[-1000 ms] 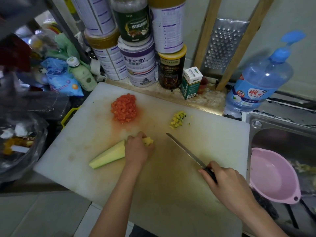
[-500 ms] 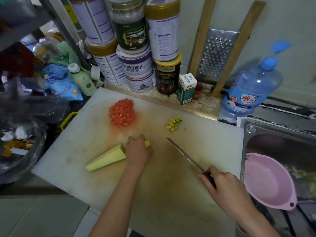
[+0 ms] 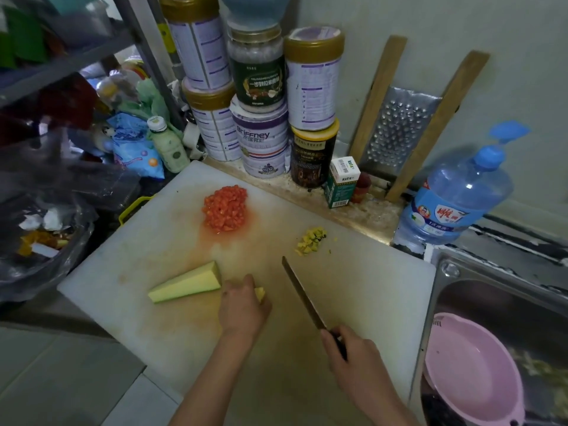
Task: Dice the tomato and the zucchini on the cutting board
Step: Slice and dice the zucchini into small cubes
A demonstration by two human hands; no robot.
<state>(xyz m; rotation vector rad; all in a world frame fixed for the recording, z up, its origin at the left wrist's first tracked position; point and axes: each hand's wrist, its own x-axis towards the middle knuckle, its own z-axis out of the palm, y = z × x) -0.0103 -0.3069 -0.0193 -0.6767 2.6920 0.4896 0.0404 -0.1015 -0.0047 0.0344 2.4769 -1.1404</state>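
A white cutting board carries a heap of diced tomato at its far middle and a small pile of diced zucchini to the right of it. A pale green zucchini wedge lies on the board's left. Just right of that wedge, my left hand grips smaller yellow zucchini pieces, mostly hidden under the fingers. My right hand holds a knife by its dark handle, the blade pointing away, a little right of the left hand.
Stacked tins and a small carton line the wall behind the board. A metal grater leans there, beside a blue water bottle. A sink with a pink basin is at the right. A bagged waste bin sits left.
The view has tilted so that the board sits lower in frame. The knife blade has turned steeper, closer to my left hand. My left hand stays on the small zucchini pieces.
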